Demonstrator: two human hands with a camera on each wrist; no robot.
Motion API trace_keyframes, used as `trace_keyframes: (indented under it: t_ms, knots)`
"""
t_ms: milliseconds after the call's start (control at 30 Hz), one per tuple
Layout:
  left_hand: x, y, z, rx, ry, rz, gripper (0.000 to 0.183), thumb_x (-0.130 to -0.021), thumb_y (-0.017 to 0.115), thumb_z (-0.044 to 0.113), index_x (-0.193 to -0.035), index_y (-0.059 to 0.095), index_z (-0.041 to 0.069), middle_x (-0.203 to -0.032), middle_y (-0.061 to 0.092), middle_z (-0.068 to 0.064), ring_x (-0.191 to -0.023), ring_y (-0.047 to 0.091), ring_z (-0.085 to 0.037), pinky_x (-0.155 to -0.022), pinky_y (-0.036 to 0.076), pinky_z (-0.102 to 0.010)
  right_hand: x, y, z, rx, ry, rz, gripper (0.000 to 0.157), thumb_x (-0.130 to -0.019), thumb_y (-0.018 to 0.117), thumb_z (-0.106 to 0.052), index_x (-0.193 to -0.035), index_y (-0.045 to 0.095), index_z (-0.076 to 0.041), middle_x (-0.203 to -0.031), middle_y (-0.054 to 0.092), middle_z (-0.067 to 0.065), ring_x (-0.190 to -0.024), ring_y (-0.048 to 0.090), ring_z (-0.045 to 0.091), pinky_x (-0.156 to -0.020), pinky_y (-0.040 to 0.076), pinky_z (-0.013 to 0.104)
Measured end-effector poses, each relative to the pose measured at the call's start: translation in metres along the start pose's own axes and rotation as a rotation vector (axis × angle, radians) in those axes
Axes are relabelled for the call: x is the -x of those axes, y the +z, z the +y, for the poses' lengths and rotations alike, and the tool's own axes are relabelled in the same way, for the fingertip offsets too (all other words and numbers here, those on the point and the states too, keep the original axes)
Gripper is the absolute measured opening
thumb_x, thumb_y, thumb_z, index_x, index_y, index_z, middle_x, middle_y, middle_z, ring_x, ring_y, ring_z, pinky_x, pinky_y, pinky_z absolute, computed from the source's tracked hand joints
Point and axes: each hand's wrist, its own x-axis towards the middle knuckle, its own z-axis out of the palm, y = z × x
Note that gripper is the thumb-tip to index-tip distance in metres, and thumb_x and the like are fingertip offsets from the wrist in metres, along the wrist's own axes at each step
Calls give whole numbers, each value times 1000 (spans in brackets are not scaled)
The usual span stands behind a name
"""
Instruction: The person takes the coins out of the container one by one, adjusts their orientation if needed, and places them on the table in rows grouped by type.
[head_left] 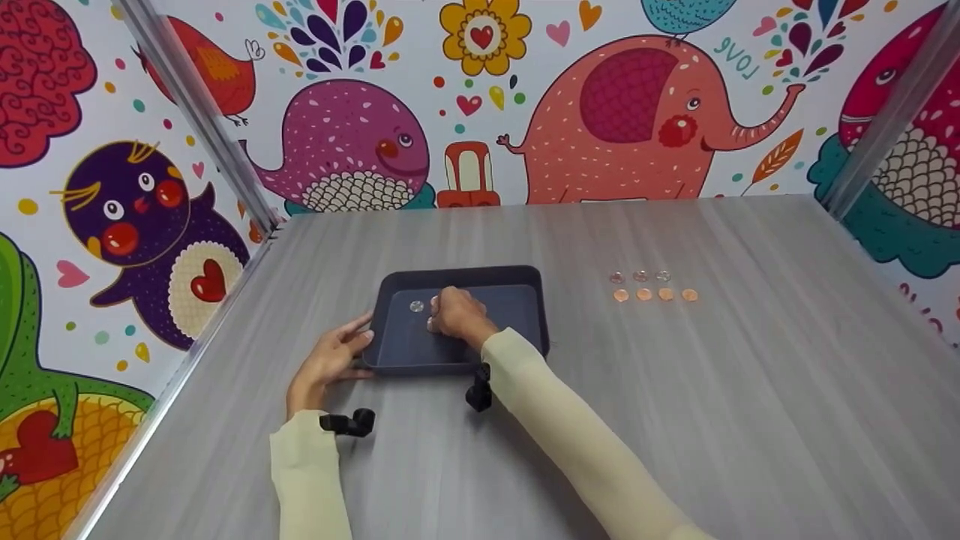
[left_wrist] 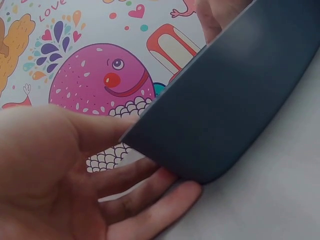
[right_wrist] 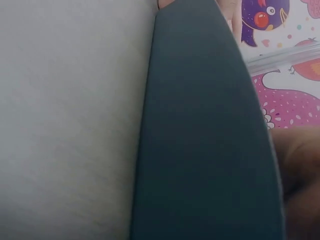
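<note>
A dark blue-grey rectangular tray (head_left: 459, 369) lies on the table. My left hand (head_left: 330, 360) holds it at its left front corner; the left wrist view shows the thumb at the rim and fingers against the outer wall (left_wrist: 210, 105). My right hand (head_left: 459, 313) reaches over the front wall into the tray with curled fingers, its fingertips low near the tray floor. Whether something sits between them is hidden. One silvery coin (head_left: 417, 306) lies in the tray just left of those fingertips. In the right wrist view the tray's wall (right_wrist: 200, 125) covers most of that hand.
Right of the tray lie two rows of coins: three silvery coins (head_left: 640, 276) behind, several copper coins (head_left: 643, 295) in front. Behind the table (head_left: 750, 390) stands a wall with cartoon animals (head_left: 622, 127); a metal post (head_left: 199, 112) rises at the left.
</note>
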Motion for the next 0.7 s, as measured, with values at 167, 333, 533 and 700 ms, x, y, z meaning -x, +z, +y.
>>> trace_keyframes:
  t_ms: [167, 333, 533, 700]
  knots:
    - [0, -1, 0, 6, -4, -4, 54, -107, 47, 16, -158, 30, 13, -154, 40, -27, -128, 57, -36, -82, 62, -38, -1, -3, -2, 74, -25, -61, 47, -91, 70, -14, -58, 36, -20, -60, 39, -7, -64, 43, 14, -70, 34, 32]
    - [0, 0, 1, 6, 6, -7, 53, -108, 46, 16, -158, 30, 13, -152, 43, -28, -121, 61, -30, -80, 62, -37, -1, -4, 1, 55, -53, -80, 32, -91, 70, -13, -67, 49, -19, -68, 46, -7, -67, 45, 13, -71, 34, 31]
    - [1, -1, 1, -9, 1, 0, 54, -108, 46, 17, -159, 29, 13, -153, 42, -28, -125, 59, -35, -83, 62, -39, 0, -2, 6, -22, -61, -39, 19, -87, 78, -17, -77, 62, -16, -74, 54, -8, -65, 49, 11, -73, 39, 31]
    - [0, 0, 0, -3, -9, 8, 53, -107, 47, 17, -158, 31, 14, -152, 44, -26, -122, 61, -31, -82, 62, -38, 2, -1, 10, -34, -92, -7, 11, -86, 80, -20, -91, 73, -14, -89, 70, -4, -73, 55, 12, -85, 48, 36]
